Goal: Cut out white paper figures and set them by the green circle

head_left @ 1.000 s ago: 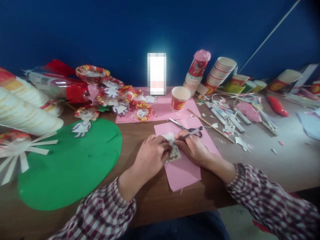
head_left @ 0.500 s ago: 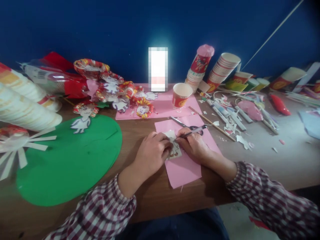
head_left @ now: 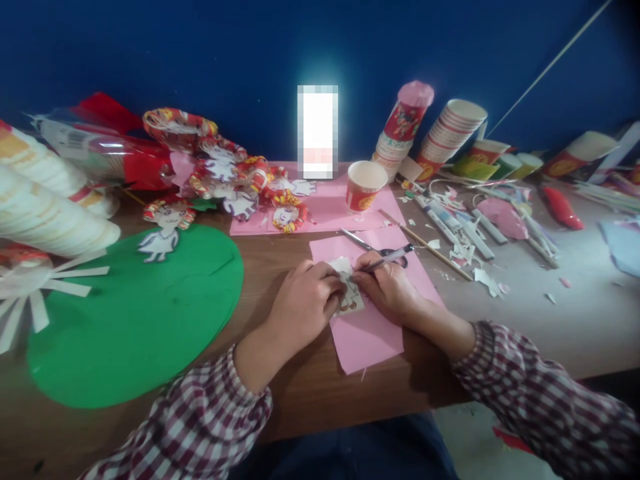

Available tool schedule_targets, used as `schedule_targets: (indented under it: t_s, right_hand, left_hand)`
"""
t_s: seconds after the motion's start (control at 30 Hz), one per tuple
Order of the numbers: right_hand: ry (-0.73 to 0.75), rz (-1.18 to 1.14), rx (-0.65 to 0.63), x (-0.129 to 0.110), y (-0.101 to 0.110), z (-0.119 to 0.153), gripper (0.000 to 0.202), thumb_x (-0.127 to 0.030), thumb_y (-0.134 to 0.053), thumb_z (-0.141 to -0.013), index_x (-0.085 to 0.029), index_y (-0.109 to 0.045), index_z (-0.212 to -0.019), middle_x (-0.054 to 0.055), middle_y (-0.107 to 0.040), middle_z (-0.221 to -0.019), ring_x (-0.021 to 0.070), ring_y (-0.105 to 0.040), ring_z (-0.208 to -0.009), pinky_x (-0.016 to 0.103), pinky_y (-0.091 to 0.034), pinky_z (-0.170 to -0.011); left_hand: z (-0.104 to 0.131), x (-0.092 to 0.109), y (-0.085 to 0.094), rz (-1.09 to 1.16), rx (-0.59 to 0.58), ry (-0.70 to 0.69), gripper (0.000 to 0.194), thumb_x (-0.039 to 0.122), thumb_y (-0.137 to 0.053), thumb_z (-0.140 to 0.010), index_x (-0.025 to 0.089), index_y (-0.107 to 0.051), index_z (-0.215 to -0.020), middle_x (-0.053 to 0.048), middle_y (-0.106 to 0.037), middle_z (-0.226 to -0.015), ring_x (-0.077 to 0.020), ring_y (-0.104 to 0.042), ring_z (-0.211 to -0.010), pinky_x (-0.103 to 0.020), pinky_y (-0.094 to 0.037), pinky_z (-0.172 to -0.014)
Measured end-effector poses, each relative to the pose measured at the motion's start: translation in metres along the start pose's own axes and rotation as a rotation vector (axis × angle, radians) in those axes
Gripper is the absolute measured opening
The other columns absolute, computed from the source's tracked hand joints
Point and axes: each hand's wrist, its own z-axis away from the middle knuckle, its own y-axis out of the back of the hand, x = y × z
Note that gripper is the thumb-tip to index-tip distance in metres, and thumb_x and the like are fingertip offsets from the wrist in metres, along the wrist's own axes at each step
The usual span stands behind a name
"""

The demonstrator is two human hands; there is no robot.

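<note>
My right hand [head_left: 387, 287] grips a pen [head_left: 383, 259], its tip over a small white paper [head_left: 354, 300] that bears a drawn figure. My left hand [head_left: 311, 293] has curled fingers pressed on the left edge of that white paper, covering part of it. Under both lies a pink paper sheet [head_left: 367, 343] on the brown table. Scissors [head_left: 353, 240] rest on the pink sheet just beyond my hands, their handles partly behind my right hand and the pen.
A paper cup [head_left: 367, 189] stands behind my hands on more pink paper [head_left: 327, 220]. To the left lie green paper [head_left: 135, 333], a cut-out doll [head_left: 161, 243] and stacked cups [head_left: 50, 213]. Markers [head_left: 447, 220], a wooden stick [head_left: 430, 247] and paper scraps [head_left: 487, 283] lie to the right.
The whole view has shifted slightly, with the things on the table a little higher in the picture. Both hands stay in place on the paper, the pen barely moved.
</note>
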Motion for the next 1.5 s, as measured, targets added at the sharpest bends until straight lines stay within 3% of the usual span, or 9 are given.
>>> schedule_targets:
  t_s: [0.4, 1.03, 1.5]
  right_hand:
    - [0.026, -0.003, -0.047, -0.0035, 0.0045, -0.0008, 0.021, -0.033, -0.04, -0.097, -0.02, -0.052, -0.085, 0.007, -0.062, -0.08, 0.0197, -0.057, -0.073, 0.032, -0.045, -0.07]
    - [0.104, 0.034, 0.002, -0.0013, 0.0031, 0.0, 0.019, -0.029, -0.041, -0.097, -0.018, -0.051, -0.084, 0.006, -0.061, -0.077, 0.0171, -0.053, -0.065, 0.03, -0.043, -0.062]
    - [0.101, 0.01, 0.019, -0.0001, 0.0023, 0.0014, 0.016, -0.029, -0.042, -0.097, -0.019, -0.051, -0.088, 0.006, -0.061, -0.079, 0.0179, -0.055, -0.07, 0.032, -0.046, -0.067]
  left_hand:
    - [-0.0001, -0.0007, 0.0002, -0.016, -0.018, -0.012, 0.018, 0.022, -0.053, -0.088, 0.023, -0.071, -0.09, -0.005, -0.064, -0.097, -0.021, -0.054, -0.094, -0.039, -0.042, -0.086]
    - [-0.0003, -0.0008, 0.0005, -0.045, -0.038, 0.001, 0.02, 0.025, -0.051, -0.09, 0.025, -0.071, -0.093, -0.003, -0.064, -0.1, -0.0204, -0.055, -0.096, -0.039, -0.043, -0.088]
    - [-0.0001, -0.0004, 0.0012, -0.041, -0.035, 0.004, 0.019, 0.024, -0.051, -0.089, 0.024, -0.07, -0.093, -0.004, -0.063, -0.102, -0.021, -0.053, -0.096, -0.04, -0.042, -0.088]
